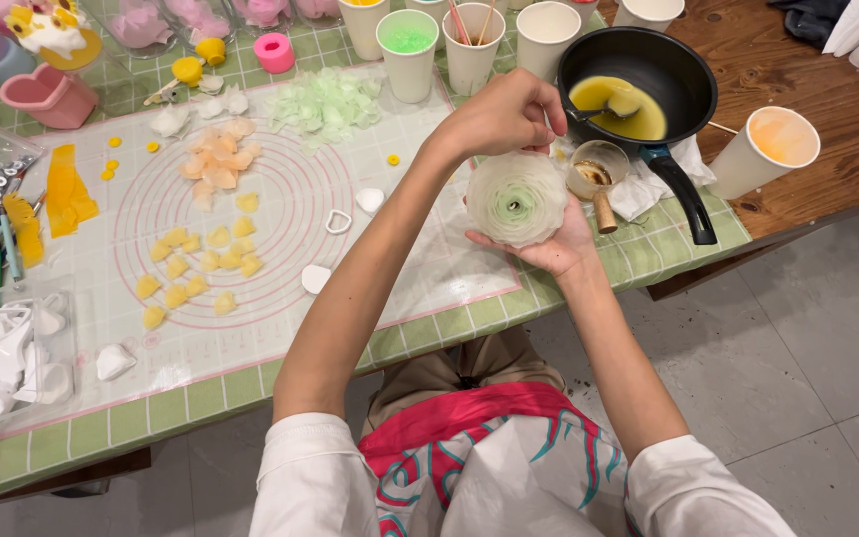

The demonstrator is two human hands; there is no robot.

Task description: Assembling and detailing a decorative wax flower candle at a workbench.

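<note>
At nine o'clock lies a clear box point(2, 358) of white cutters; next to it a white mat point(280, 259) with pink rings covers the green checked table point(429, 333); yellow petals point(196, 273) sit on the mat near its middle, peach petals point(216, 159) at eleven o'clock of them, and pale green petals point(325, 99) at twelve o'clock; a paper cup point(408, 40) with green stuff stands just past those. The left hand point(504, 114) is curled, fingertips pinched together at the top edge of the flower point(516, 199); what it pinches is too small to tell. The flower, white with a green middle, rests in the open palm of the right hand point(554, 249), fingers cupped under it, above the table's near edge. At one o'clock of the flower sits a black pan point(683, 75) with yellow liquid; a small glass cup point(594, 169) stands just beside the flower; at three o'clock stands a paper cup with orange inside point(773, 149).
</note>
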